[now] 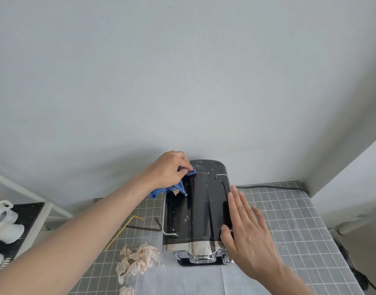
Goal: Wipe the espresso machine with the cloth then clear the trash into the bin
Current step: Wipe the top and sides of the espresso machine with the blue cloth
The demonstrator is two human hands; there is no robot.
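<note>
Black glossy espresso machine (196, 206), speckled white, stands on the grid-patterned bench (289, 220) against the wall. Blue cloth (172, 186): bunched in the left hand (170, 170), grip curled round it, at the machine's far left corner. Right hand (246, 226): fingers straight, flat against the machine's right side. Crumpled tissue (138, 260), yellow straw (123, 232): left of machine. White cups (4, 218): far left.

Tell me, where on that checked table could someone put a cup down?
The widest bare stretch of table lies right of the espresso machine, out to the edge, with a cable along the back. Left of the machine is crowded: straws, crumpled tissue and the left hand wiping with the blue cloth.
</note>
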